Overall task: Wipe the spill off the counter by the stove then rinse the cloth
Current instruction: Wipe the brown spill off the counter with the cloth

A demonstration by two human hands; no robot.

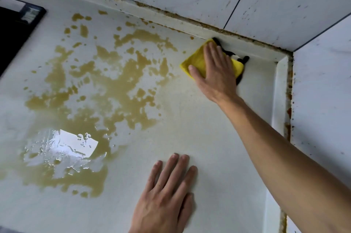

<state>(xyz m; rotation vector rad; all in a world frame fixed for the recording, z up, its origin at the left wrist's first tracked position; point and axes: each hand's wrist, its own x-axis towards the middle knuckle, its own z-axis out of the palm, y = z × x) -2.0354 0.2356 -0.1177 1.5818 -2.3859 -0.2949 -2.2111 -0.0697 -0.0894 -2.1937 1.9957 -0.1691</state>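
Note:
A wide yellowish-brown spill (106, 88) covers the left and middle of the white counter (218, 147). Near the front left it pools and shines. A yellow cloth (197, 59) with black trim lies near the back right corner, just right of the spill. My right hand (212, 69) presses flat on the cloth, fingers pointing toward the back wall. Flat on dry counter near the front edge rests my left hand (167, 194), fingers spread, holding nothing.
The black stove (15, 29) sits at the far left. White tiled walls (275, 4) with brown specks meet at the back right corner. A raised white lip (279, 99) with grimy seams edges the counter along both walls.

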